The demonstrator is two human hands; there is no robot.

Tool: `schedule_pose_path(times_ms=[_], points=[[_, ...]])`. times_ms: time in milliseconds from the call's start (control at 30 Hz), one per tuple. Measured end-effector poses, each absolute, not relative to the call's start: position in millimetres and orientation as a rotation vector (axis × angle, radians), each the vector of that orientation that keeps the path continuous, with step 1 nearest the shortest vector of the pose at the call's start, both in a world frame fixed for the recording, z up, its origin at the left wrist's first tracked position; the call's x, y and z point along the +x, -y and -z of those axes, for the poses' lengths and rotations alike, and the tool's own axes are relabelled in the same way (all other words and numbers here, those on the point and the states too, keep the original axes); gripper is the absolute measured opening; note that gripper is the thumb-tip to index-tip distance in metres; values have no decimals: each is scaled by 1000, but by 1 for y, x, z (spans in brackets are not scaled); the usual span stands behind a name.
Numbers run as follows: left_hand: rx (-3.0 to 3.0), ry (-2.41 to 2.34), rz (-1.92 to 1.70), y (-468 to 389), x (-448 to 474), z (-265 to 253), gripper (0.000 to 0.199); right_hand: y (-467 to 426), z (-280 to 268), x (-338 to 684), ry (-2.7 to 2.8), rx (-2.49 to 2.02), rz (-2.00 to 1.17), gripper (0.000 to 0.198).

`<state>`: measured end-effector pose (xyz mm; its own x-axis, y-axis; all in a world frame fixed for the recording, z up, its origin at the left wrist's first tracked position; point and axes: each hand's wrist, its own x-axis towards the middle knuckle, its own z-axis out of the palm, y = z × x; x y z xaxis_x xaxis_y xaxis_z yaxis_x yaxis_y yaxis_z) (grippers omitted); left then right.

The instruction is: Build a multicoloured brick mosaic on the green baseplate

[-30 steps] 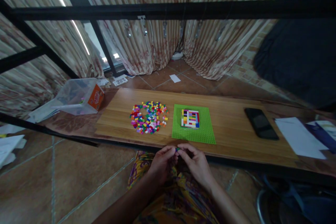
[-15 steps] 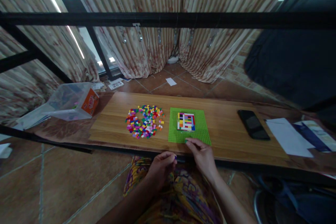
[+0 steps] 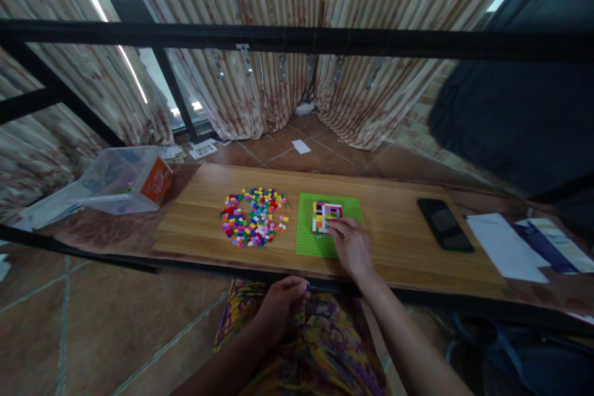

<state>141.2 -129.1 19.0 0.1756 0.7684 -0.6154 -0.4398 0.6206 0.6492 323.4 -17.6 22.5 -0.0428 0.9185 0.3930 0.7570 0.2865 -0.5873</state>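
1. Spanning most of the view, the surface (image 3: 408, 241) is a long smooth board of pale wood grain, set low over terracotta floor tiles.
2. On it lies a square green baseplate (image 3: 309, 238), studded and matte; only a small patch of it carries bricks, so most of it looks left to fill.
3. Left of it spreads the loose brick pile (image 3: 254, 216), a round scatter of tiny glossy plastic pieces in many colours, seemingly plenty unused.
4. The brick block (image 3: 325, 213), a small striped rectangle, sits at the plate's far middle.
5. The right hand (image 3: 351, 246) rests fingers curled at the block's near edge, pressing there; any brick under it is hidden.
6. The left hand (image 3: 281, 302) hangs loosely closed over the lap, possibly pinching a small piece.
7. A flat black phone (image 3: 444, 224) lies well apart to the right.
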Motion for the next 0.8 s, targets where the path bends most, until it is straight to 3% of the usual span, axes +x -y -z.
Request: schedule_pose_path(times_ms=[800], points=[[417, -1125, -843, 130, 140, -10, 31, 20, -25, 314, 1774, -1569, -267, 21]])
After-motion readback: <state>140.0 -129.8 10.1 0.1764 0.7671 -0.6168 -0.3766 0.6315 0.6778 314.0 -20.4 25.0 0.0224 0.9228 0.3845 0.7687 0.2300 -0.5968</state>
